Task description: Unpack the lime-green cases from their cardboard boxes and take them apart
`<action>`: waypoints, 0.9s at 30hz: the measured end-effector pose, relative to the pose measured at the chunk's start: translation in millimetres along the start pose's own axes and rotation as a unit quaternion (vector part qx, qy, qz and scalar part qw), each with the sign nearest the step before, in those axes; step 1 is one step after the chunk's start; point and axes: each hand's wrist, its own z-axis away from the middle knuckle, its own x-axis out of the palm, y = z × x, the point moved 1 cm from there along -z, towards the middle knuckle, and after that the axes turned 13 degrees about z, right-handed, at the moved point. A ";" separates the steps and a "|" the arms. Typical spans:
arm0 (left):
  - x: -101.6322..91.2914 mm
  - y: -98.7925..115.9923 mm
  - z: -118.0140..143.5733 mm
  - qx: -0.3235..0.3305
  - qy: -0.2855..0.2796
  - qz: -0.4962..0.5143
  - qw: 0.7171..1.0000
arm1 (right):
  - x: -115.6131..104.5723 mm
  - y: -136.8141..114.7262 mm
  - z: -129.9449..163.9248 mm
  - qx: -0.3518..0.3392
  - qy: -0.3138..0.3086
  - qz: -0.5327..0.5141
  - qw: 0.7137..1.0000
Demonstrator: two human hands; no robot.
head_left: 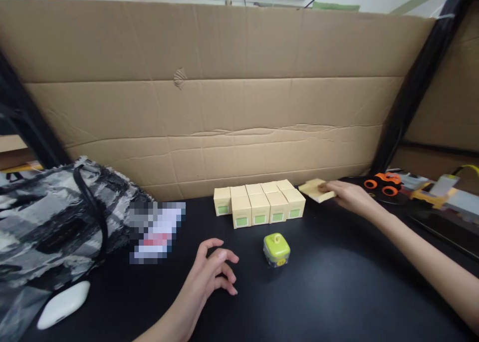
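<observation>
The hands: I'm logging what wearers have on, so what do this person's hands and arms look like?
Both the left hand and the right hand are bare, with no gloves. No rings, watch or bands show. Both forearms are uncovered as far as the picture reaches; no sleeves appear.

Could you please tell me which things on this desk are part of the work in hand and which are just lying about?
In hand:
right hand gripping a flat yellow carton
block of small yellow boxes
left hand, empty, resting on the black desk

Lying about:
green-lidded jar
white mouse
patterned bag
orange toy car
</observation>
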 end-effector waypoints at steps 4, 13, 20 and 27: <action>-1.9 -1.3 -0.6 -0.009 -0.010 0.002 1.000 | 24.3 13.2 10.5 -0.052 -0.087 -0.031 0.994; -5.3 -1.3 -4.1 0.043 -0.045 -0.106 0.992 | -18.8 -25.6 -22.6 -0.003 -0.011 -0.044 0.999; 1.2 10.7 -0.3 0.107 -0.027 -0.204 0.973 | -22.7 -139.5 -91.9 -0.110 -0.042 -0.110 0.987; -4.5 15.1 0.6 0.169 -0.034 -0.250 0.953 | -15.9 -181.9 -100.8 -0.130 -0.051 -0.154 0.978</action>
